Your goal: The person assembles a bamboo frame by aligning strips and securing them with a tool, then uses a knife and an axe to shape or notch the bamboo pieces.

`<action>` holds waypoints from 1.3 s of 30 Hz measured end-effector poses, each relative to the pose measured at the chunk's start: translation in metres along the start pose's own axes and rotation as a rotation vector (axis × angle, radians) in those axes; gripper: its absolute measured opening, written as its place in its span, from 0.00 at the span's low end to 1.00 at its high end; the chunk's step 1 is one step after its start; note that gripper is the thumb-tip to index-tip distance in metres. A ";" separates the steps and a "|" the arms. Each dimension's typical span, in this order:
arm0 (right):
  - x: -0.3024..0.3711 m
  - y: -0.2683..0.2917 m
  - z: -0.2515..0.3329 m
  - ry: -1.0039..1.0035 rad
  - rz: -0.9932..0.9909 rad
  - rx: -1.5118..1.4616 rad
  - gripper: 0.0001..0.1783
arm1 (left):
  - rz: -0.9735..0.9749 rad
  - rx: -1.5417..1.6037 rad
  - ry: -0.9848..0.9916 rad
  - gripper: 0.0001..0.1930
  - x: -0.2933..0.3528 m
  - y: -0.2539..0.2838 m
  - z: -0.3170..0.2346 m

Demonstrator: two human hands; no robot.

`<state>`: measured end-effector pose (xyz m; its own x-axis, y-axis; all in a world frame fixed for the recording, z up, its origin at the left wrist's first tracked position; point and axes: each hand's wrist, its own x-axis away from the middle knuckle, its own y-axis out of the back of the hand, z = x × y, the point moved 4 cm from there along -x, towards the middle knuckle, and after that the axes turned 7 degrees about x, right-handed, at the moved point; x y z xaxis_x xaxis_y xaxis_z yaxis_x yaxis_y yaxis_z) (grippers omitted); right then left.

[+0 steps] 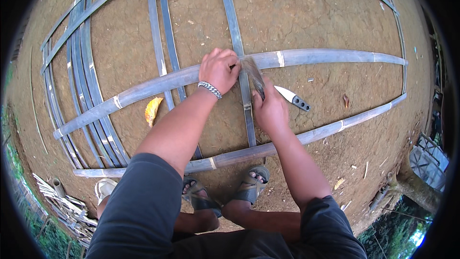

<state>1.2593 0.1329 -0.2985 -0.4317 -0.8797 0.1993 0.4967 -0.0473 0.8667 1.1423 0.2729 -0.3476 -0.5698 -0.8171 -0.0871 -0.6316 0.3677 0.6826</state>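
Note:
My left hand (220,72) is closed over the middle bamboo strip (158,84), its fingertips pinched together where a lengthwise slat (229,12) crosses it. Whatever lies between those fingers is too small to make out. Wrapped round a flat grey-brown tool (253,74), my right hand (271,109) is just to the right of that crossing. Motion blurs the tool, and its far end is at the joint. A knife (292,98) with a pale blade and a black, holed handle lies on the ground beside my right hand, its blade partly hidden.
The bamboo frame spreads over bare earth, with several slats (86,81) bunched at left and a near strip (230,157) before my sandalled feet. A yellow leaf (152,110) lies inside it. Split sticks (67,208) are piled at lower left; a tree trunk (417,187) stands at right.

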 end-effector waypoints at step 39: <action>0.005 -0.013 0.012 -0.108 -0.066 -0.179 0.24 | 0.112 -0.477 0.208 0.32 -0.003 0.003 0.024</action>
<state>1.2420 0.1342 -0.3031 -0.5408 -0.8167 0.2012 0.5867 -0.1948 0.7861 1.1290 0.2868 -0.3624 -0.4736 -0.8728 0.1178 -0.2357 0.2545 0.9379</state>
